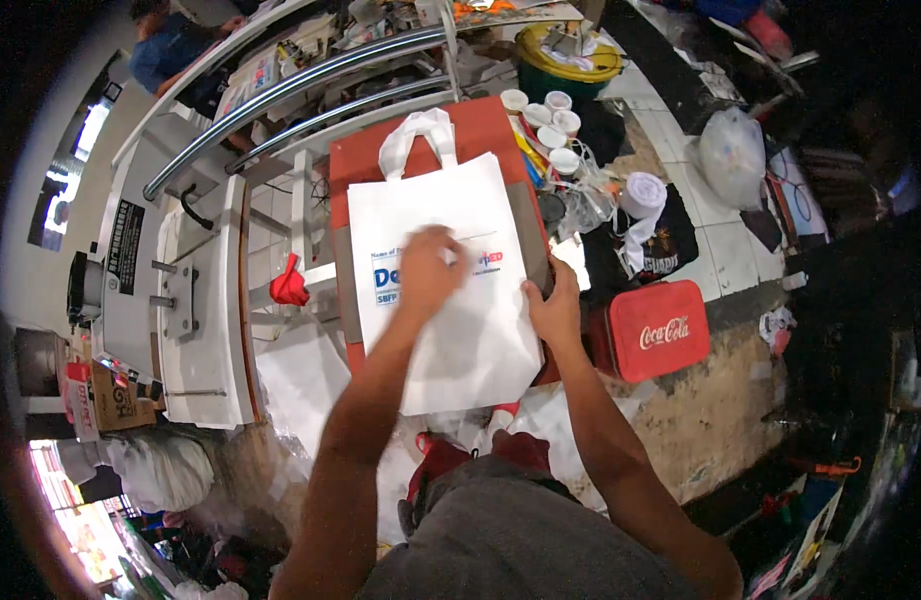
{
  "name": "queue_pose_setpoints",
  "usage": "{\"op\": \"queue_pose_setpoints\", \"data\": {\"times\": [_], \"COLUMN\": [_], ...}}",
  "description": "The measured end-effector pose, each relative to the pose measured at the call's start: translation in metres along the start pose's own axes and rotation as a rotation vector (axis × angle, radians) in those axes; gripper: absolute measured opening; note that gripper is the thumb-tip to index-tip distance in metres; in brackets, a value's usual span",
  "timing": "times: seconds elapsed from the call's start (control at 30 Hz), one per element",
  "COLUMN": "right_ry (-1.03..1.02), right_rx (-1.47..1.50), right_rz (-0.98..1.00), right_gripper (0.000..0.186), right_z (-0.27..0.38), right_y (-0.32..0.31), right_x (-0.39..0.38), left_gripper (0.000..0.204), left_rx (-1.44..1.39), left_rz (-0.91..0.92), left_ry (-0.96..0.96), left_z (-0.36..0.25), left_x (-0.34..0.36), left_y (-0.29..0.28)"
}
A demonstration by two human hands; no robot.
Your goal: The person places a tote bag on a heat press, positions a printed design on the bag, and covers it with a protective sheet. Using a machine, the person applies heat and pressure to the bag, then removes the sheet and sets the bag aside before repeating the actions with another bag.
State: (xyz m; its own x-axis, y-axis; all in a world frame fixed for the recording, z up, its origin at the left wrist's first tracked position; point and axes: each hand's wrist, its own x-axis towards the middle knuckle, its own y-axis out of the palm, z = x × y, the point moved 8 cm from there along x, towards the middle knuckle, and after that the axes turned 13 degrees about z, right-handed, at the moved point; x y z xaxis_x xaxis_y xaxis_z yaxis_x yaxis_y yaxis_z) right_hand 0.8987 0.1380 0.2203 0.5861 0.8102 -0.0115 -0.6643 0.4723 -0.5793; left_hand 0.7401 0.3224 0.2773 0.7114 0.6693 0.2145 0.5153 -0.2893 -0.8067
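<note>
A white tote bag (450, 350) with looped handles and blue and red print lies flat on a grey board (533, 235) over a red board (355, 160). My left hand (433, 272) is over the middle of the print, hiding part of it. Motion smears its fingers, so their shape is unclear. At the bag's right edge is my right hand (557, 310). Its thumb rests near the bag's edge while the other fingers curl along the side of the boards, their tips partly hidden.
Left stands a grey-white machine (190, 300) with a curved metal bar (300, 90); a red cloth (289, 284) hangs beside it. Right are a red box (655, 330), a white roll (642, 195) and several white tubs (552, 136). A person (170, 50) is at the far left.
</note>
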Motion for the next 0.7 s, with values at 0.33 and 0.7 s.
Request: {"op": "queue_pose_setpoints", "data": {"times": [0.33,0.7], "right_ry": [-0.002,-0.363], "right_rx": [0.012,0.216], "right_rz": [-0.070,0.782], "right_gripper": [0.062,0.018], "right_z": [0.000,0.187], "right_y": [-0.004,0.185], "right_x": [0.000,-0.204], "left_gripper": [0.033,0.013], "left_rx": [0.431,0.143], "left_rz": [-0.557,-0.039], "left_ry": [-0.477,-0.726], "left_z": [0.182,0.191], "left_x": [-0.086,-0.593], "left_y": [-0.367,-0.076]}}
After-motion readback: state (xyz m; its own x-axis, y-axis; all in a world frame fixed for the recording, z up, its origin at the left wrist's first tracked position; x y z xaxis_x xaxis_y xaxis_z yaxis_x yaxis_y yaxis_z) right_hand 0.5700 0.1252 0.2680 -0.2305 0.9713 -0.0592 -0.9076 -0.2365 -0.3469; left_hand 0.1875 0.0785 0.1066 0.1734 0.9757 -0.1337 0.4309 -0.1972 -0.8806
